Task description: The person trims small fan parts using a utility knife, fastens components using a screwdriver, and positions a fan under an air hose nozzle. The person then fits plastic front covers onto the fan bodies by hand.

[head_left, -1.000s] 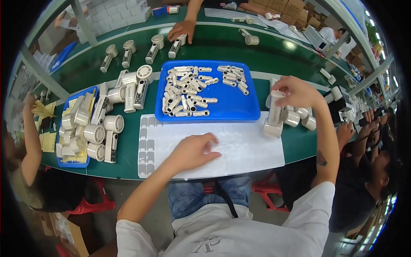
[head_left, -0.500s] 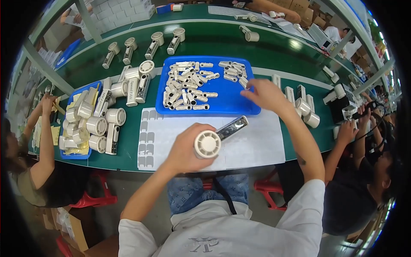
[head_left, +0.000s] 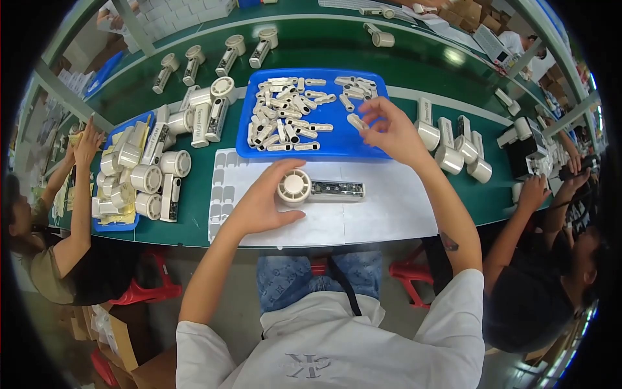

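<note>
A white handheld fan [head_left: 337,190] lies on the white sheet, its round grille to the left and its handle uncovered, with a circuit board showing. My left hand [head_left: 262,201] is around the fan's head, thumb and fingers spread apart. Over the right part of the blue tray [head_left: 324,153], my right hand [head_left: 392,133] pinches a small white plastic handle cover [head_left: 356,122] at its fingertips. Many similar covers [head_left: 282,117] with dark ovals lie in the tray, most of them on its left side.
Several fans [head_left: 207,117] stand and lie left of the tray, near a blue bin [head_left: 116,227] of more fans. Others [head_left: 453,146] stand on the right. A row of fans [head_left: 230,55] lies on the green surface behind. Co-workers sit on both sides.
The fan has gone from tilted in my left hand to lying level on the sheet, and that hand has opened. My right hand has moved slightly left and now has a cover.
</note>
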The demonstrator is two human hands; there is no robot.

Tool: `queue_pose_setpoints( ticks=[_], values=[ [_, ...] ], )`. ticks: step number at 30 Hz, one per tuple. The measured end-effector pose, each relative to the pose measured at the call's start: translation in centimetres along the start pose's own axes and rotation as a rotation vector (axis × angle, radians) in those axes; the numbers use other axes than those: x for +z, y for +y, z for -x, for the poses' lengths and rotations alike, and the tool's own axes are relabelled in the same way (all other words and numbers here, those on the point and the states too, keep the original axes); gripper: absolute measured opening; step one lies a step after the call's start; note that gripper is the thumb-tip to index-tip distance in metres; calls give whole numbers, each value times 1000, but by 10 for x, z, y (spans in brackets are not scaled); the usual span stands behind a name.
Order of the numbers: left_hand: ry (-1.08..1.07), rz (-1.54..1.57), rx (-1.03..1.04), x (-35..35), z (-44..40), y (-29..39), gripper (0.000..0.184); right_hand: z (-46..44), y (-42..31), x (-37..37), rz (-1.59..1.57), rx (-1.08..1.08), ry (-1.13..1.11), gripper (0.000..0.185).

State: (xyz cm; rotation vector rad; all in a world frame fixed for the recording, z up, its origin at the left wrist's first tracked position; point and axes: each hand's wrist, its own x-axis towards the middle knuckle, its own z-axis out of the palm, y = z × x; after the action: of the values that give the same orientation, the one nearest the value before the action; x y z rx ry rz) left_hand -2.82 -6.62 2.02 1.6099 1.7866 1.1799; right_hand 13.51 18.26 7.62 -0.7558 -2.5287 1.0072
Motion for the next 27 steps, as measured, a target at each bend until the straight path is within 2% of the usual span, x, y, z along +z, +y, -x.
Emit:
queue_pose_setpoints(
  ticks=[2,3,5,6,11,13,14,18,21,25,27],
  values=[
    [137,-74,115,1,-1,15,69,21,-17,1,-669,67,-125,33],
    [133,-70,110,2,-1,19,69,30,-22,2,-670,75,-127,33],
    [223,-18,154,3,0,28,61,43,-31,6,-918,171,-284,43],
    [265,-20,175,4,0,34,54,50,-37,9,-933,171,-318,32],
    [279,53,154,9,5,69,48,69,-50,27,-1052,196,-440,21],
    [302,174,141,14,9,76,38,77,-56,32,-1146,194,-427,21],
    [343,144,196,15,10,80,27,79,-52,36,-1144,130,-377,20],
    [360,129,297,10,14,91,25,90,-54,20,-1127,-26,-449,16],
    [330,136,334,7,15,97,25,100,-64,10,-1252,46,-500,20],
    [209,69,342,-5,8,90,28,95,-47,19,-1224,67,-506,23],
    [201,-54,367,-8,3,78,34,89,-35,32,-965,-145,-350,22]
  ],
)
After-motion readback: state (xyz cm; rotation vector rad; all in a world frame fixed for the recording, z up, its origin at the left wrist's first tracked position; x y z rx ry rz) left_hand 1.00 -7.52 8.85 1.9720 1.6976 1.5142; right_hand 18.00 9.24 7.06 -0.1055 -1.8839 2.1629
